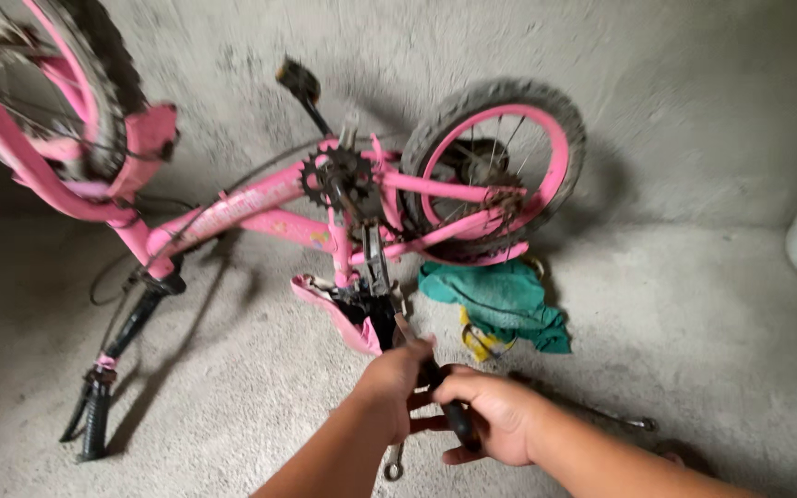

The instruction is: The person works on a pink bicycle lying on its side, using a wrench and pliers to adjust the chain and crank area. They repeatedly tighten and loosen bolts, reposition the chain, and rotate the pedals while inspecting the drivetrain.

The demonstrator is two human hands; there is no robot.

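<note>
Gripping a black tool handle [458,420], right hand [495,420] and left hand [394,378] work under the inverted pink bicycle [260,207]; its saddle [343,309] remains attached, near centre.

Tool [435,392]: dark-handled, gripped by both hands at 6 o'clock; its slim metal shaft slants up toward 11 o'clock, meeting the saddle [343,309]. Bike [325,207]: small, pink, turned upside down on the concrete floor, resting on saddle and handlebar [94,406]. Rear wheel [495,166] with pink rim and grey tyre at 1 o'clock; front wheel [43,83] at 10 o'clock. Chainring [334,175] and black pedal [299,81] at 12 o'clock, crank raised.
</note>
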